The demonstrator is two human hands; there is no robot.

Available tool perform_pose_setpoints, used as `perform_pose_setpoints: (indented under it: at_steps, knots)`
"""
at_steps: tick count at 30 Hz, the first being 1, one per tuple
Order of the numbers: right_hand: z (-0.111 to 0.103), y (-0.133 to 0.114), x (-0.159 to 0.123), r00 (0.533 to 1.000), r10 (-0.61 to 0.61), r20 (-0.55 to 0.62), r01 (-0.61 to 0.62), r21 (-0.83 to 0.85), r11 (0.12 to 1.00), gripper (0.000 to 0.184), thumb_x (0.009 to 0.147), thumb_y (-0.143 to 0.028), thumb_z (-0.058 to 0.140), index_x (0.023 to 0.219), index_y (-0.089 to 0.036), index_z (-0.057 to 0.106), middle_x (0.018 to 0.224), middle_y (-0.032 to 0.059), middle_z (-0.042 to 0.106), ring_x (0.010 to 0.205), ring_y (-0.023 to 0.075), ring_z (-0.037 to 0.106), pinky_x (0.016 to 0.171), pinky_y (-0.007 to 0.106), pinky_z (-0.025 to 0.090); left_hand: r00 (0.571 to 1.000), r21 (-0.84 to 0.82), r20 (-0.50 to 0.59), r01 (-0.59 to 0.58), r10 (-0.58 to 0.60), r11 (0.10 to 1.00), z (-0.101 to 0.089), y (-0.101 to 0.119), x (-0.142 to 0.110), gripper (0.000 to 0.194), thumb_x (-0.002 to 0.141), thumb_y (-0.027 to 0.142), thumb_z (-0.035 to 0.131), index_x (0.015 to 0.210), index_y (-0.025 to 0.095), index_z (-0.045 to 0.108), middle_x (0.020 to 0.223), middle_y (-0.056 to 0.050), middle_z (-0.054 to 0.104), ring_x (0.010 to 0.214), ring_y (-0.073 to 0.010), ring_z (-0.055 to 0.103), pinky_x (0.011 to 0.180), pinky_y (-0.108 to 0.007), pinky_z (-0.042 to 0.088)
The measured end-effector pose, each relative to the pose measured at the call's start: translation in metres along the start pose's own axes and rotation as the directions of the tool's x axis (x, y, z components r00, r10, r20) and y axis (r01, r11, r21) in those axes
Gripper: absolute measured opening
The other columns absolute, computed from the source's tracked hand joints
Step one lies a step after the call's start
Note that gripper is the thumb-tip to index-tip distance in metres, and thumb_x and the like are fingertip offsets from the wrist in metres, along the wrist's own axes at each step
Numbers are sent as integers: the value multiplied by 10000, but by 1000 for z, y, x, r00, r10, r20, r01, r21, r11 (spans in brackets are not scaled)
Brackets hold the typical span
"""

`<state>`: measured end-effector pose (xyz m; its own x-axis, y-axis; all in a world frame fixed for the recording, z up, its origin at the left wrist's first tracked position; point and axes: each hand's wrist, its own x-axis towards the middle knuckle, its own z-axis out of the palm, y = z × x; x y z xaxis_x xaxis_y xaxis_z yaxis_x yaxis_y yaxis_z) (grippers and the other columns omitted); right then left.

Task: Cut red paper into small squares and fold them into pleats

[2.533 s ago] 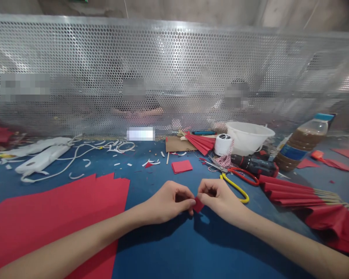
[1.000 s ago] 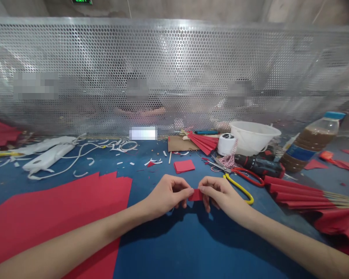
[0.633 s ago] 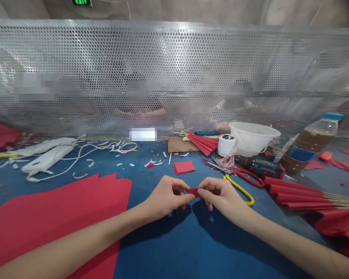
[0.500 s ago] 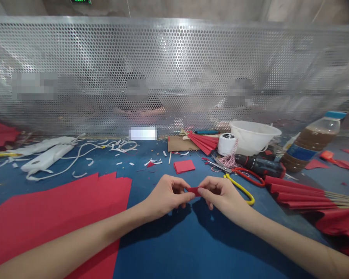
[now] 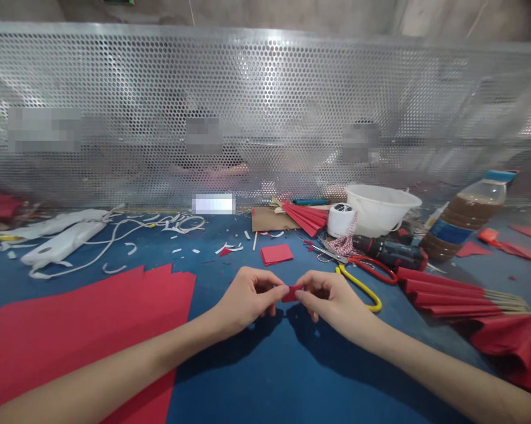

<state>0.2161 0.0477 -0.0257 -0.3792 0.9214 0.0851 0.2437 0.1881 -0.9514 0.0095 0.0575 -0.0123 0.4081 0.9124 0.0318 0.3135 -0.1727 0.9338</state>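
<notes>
Head camera shows me the red strip on the near side of the red stack, long axis running crosswise from left hand to right hand, each pinching one end.

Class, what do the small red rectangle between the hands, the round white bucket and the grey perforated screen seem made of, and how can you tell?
Small red rectangle: probably paper or thin card, matte, with straight edges.
Round white bucket: likely plastic, smooth and evenly coloured.
Grey perforated screen: apparently metal, with bright, shiny reflections.
</notes>
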Motion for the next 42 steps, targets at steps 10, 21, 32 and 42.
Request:
perform_pose_setpoints:
  at_steps: [10, 21, 32, 42]
  knots:
    - [1, -2, -1, 1000, 8, 24, -9, 3, 1000, 242, 900, -387, 643, 830, -156, 630, 574, -36, 549, 482, 99, 508, 469, 211, 362, 1000, 38, 13, 2, -3, 999, 1, 5, -6, 258, 865, 366, 651, 858, 124, 739, 502, 13, 588, 433, -88, 477, 451, -195, 360]
    - [-2, -2, 3, 999, 33, -36, -34, -19, 999, 299, 869, -429, 659, 749, -161, 601, 553, -74, 395, 498, 82, 301, 472, 229, 205, 996, 36, -94, 11, -8, 999, 0, -2, 3, 258, 855, 375, 656, 821, 132, 736, 483, 63, 451, 428, -69, 353, 430, -201, 250]
    - [-3, 2, 3, 1000, 22, 2, -22, -26, 999, 320, 930, -477, 589, 891, -168, 660, 589, -62, 395, 505, 90, 336, 471, 239, 228, 983, -150, -181, 4, -31, 989, -2, -4, 4, 232, 864, 380, 642, 841, 149, 652, 418, 99, 402, 376, -68, 330, 426, -204, 282]
    - [-4, 1, 6, 997, 81, -4, -80, 125, 989, 308, 910, -469, 596, 837, -171, 626, 554, -80, 346, 475, 83, 278, 440, 231, 200, 992, -67, -128, -14, 5, 998, -1, -1, 1, 228, 883, 372, 616, 853, 150, 655, 440, 87, 440, 383, -71, 366, 430, -202, 287]
